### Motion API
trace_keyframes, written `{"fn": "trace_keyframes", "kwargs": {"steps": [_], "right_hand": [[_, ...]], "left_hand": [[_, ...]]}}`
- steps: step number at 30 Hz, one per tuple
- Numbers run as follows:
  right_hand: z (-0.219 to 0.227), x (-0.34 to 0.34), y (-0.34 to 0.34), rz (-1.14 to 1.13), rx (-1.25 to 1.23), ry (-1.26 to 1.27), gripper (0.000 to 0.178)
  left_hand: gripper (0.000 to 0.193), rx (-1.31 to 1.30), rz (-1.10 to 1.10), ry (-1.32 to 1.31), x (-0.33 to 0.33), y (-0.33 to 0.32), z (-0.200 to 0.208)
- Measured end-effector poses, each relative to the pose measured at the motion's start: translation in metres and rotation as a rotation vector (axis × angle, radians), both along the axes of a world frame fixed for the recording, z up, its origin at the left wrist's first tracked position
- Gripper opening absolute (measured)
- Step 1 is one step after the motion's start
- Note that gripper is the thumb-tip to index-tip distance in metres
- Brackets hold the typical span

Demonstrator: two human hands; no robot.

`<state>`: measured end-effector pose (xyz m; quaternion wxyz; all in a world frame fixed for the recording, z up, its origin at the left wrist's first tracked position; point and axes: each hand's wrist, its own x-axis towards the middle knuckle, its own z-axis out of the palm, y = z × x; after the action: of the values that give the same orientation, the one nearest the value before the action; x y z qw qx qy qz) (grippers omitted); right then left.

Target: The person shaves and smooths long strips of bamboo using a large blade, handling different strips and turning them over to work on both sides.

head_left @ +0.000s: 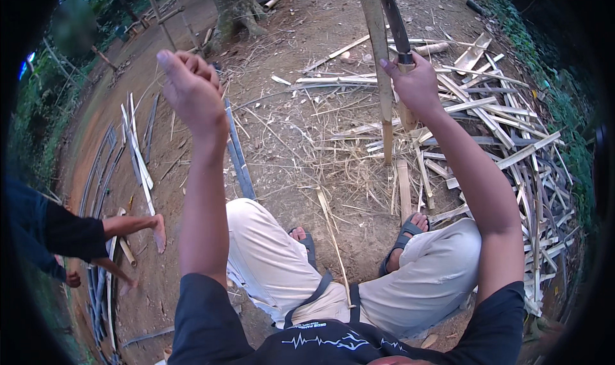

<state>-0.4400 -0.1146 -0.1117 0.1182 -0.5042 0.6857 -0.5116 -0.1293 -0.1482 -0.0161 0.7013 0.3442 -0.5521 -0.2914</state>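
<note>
My left hand (191, 89) is raised at the left with its fingers curled closed and the thumb on top. Whatever it may hold is hidden. My right hand (416, 86) grips the wooden handle of a machete (394, 20), its dark blade pointing up and away from me. A slanted wooden post (378, 57) stands just left of the blade, and my right thumb overlaps it in view; contact is unclear. A thin bamboo strip (332, 230) runs from my lap out between my knees toward the ground.
Split bamboo pieces (493, 108) lie heaped on the right, with shavings (346, 160) around the post's foot. Dark bamboo strips (238, 150) lie beyond my left knee, and more strips (136, 147) farther left. Another person's leg (131, 226) shows at the left. A tree trunk (230, 9) stands far off.
</note>
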Motion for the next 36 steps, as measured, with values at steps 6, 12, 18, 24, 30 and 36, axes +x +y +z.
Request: {"fn": "trace_keyframes", "kwargs": {"steps": [6, 12, 18, 24, 30, 36], "right_hand": [[-0.003, -0.038, -0.007, -0.157, 0.025, -0.054, 0.043], [0.021, -0.034, 0.006, -0.073, -0.173, -0.287, 0.031], [0.084, 0.01, 0.025, 0.154, -0.507, -0.567, 0.028], [0.107, -0.018, 0.031, 0.097, -0.648, -0.618, 0.025], [0.114, -0.026, -0.003, 0.057, -0.598, -0.856, 0.023], [0.096, -0.002, -0.037, -0.029, -0.501, -1.05, 0.018]], "left_hand": [[0.058, 0.475, 0.1, -0.887, 0.033, -0.012, -0.046], [0.118, 0.527, 0.105, -1.58, -0.019, -0.003, -0.111], [0.099, 0.496, -0.564, -1.107, -0.054, 0.025, -0.139], [0.038, -0.437, 0.127, -0.768, -0.018, 0.132, -0.121], [0.076, 0.625, -0.688, -0.106, -0.005, 0.195, -0.166], [0.099, -0.022, -0.173, 0.509, 0.017, 0.123, -0.125]]}}
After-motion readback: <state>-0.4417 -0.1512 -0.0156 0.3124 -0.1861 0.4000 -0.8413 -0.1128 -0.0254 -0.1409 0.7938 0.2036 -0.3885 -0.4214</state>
